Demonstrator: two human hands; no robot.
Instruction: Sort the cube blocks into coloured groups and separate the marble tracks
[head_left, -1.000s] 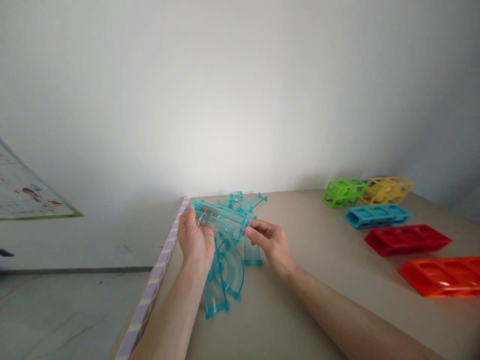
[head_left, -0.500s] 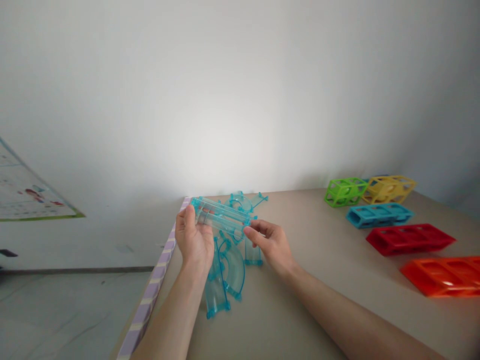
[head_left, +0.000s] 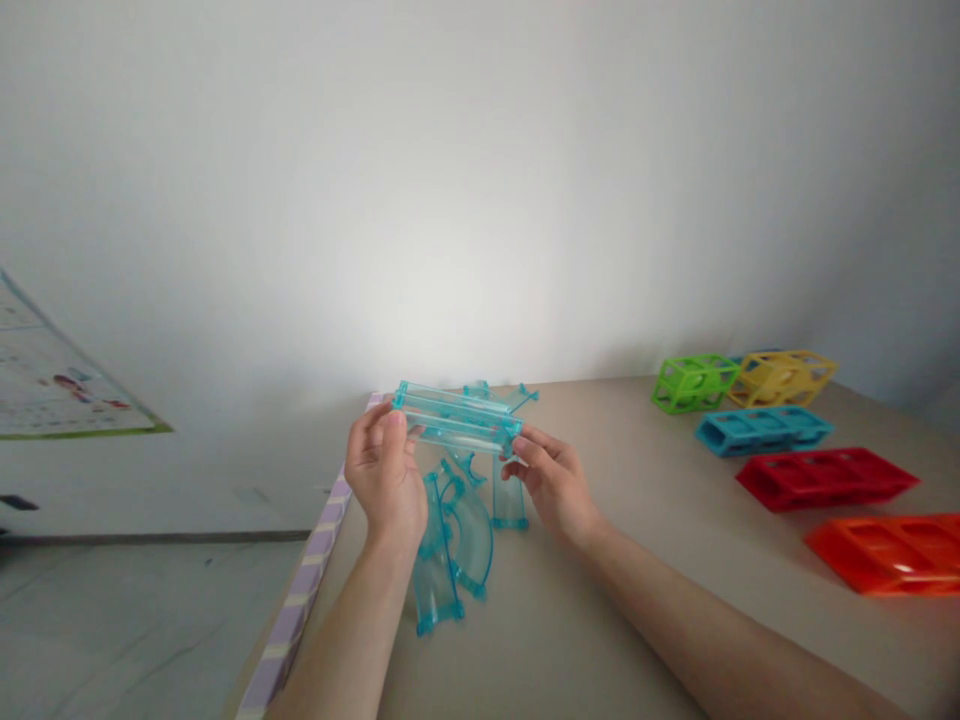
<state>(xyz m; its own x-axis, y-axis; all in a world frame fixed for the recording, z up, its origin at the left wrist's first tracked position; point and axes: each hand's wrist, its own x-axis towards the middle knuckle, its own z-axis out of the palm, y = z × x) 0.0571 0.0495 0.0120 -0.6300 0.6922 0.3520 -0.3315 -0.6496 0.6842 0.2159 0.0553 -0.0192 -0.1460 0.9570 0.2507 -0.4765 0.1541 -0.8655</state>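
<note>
"Head view: what's there?"
"Bench (head_left: 600, 620); held above it, clear blue channelled plastic (head_left: 456, 420), its ends pinched in my left hand (head_left: 388, 480) and right hand (head_left: 556, 485)."
"Handling?"
"Probably light, stiff, slick; I'd hold the end bands (head_left: 400, 394)."

I was in an indoor room that looked like a children's playroom or classroom; I could not tell which. Hollow toy blocks (head_left: 829, 490) in bright colours stood along the bench (head_left: 525, 620), near clear blue plastic pieces (head_left: 474, 540). A purple-and-cream striped strip (head_left: 306, 573) trimmed its edge. A poster with small coloured pictures (head_left: 60, 375) hung on the plain pale wall (head_left: 480, 200), above a grey floor (head_left: 150, 610).
</note>
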